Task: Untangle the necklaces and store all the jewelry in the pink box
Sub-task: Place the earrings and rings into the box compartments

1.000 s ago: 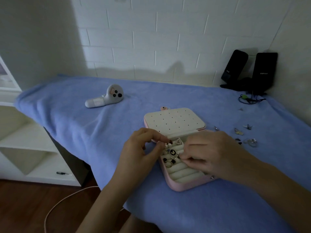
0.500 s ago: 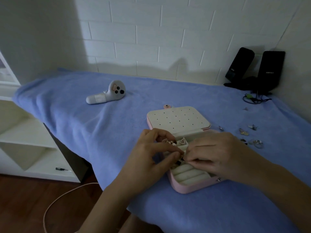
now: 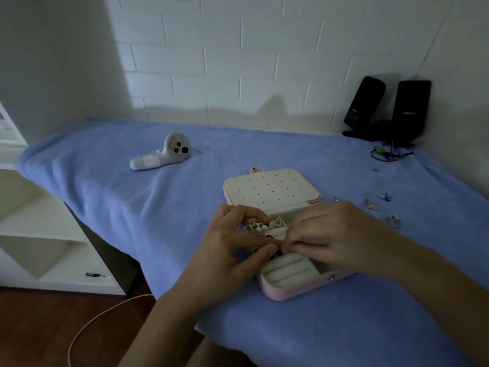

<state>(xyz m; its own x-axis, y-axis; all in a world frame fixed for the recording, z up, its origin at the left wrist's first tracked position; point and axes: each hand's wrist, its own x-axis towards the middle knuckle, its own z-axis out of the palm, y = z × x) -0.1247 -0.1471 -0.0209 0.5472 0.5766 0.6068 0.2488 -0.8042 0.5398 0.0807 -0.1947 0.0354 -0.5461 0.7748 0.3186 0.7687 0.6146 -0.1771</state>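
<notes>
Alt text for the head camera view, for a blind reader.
A left hand and right hand pinch a small dark piece over an open pink box on a blue cloth. Loose jewelry lies right of it.

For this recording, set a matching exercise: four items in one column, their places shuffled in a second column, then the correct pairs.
Items
1. white controller
2. black speakers
3. pink box
4. small screwdriver

Places
A. on the low white shelf, left
B. on the blue cloth, near its front edge, lid open
C. far right, against the wall
D. lying on the cloth's far left part

Pairs: 1-D, 2-C, 3-B, 4-A
</notes>
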